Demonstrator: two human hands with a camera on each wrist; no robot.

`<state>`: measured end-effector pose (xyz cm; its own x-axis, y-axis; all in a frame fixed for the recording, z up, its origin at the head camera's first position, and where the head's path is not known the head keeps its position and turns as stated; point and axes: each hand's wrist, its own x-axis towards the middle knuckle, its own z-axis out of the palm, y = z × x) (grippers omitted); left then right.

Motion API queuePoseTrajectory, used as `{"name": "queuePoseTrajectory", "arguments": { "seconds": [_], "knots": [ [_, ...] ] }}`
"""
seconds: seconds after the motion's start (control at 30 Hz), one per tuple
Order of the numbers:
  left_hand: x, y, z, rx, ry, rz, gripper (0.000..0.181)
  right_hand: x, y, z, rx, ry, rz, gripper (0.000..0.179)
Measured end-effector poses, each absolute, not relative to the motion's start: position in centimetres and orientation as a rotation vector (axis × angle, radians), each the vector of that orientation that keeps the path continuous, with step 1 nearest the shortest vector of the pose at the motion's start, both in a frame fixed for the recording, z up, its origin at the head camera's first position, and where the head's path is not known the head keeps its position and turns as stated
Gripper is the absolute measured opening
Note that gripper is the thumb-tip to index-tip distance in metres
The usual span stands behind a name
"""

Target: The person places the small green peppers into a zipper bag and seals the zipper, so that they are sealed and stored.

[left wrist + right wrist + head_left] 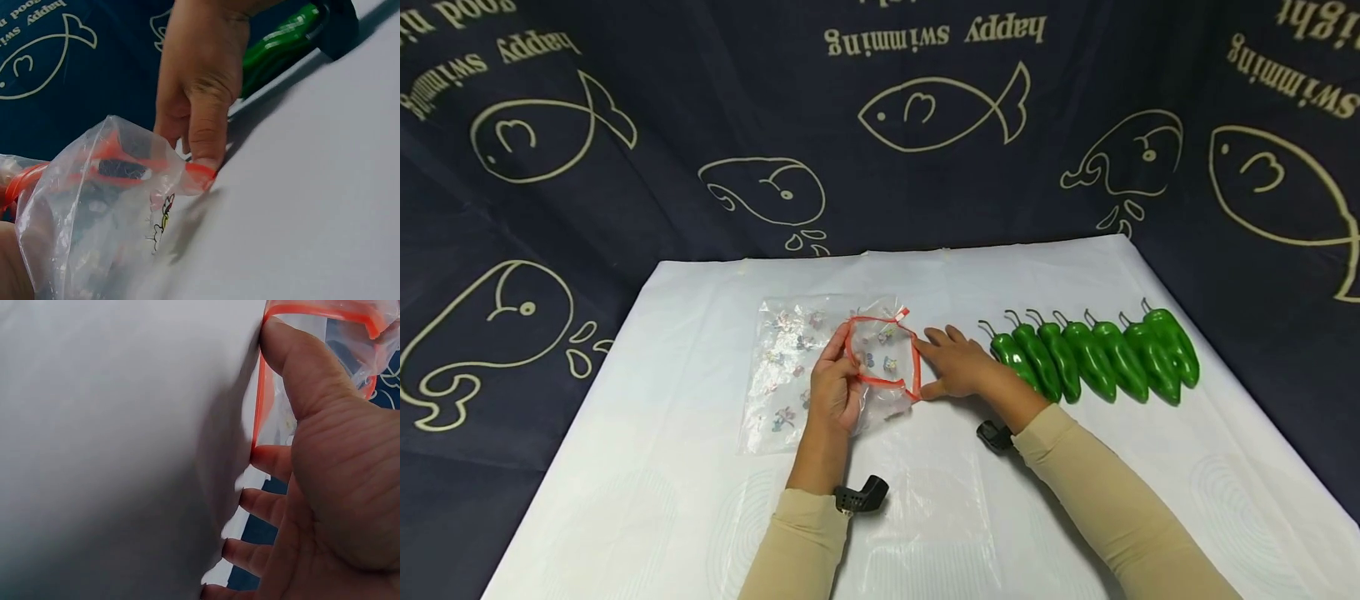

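A clear zip bag [786,367] with small printed pictures and a red zip edge lies on the white table, its mouth spread into a wide loop. My left hand [836,385] grips the left side of that mouth, thumb inside the red edge. At the opposite side, my right hand [957,363] touches the red edge with thumb and forefinger spread apart. Seen from the right wrist, the thumb [306,369] meets one corner of the red edge and the other fingers are extended. Right beside this hand is a row of shiny green peppers [1090,358].
The peppers lie side by side on the right of the white table [625,517], stems pointing to the back. Behind the table hangs a dark blue cloth [880,200] with fish drawings and lettering. Each wrist wears a black camera [862,495].
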<state>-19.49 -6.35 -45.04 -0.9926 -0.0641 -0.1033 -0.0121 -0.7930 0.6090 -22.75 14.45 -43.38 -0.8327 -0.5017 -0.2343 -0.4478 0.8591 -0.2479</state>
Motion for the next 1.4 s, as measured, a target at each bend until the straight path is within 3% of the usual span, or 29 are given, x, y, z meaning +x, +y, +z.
{"name": "queuePoseTrajectory", "arguments": {
  "seconds": [0.57, 1.4],
  "knots": [
    [-19.0, -5.7, -45.6, 0.279, -1.430, -2.825, 0.074, -21.6, 15.8, -42.5, -0.733, 2.767, -0.609, 0.085],
    [-19.2, -5.9, -45.4, 0.323, -1.482, -2.828, 0.069, -18.8, 24.5, -39.5, -0.650, 2.870, -0.716, 0.082]
  ]
}}
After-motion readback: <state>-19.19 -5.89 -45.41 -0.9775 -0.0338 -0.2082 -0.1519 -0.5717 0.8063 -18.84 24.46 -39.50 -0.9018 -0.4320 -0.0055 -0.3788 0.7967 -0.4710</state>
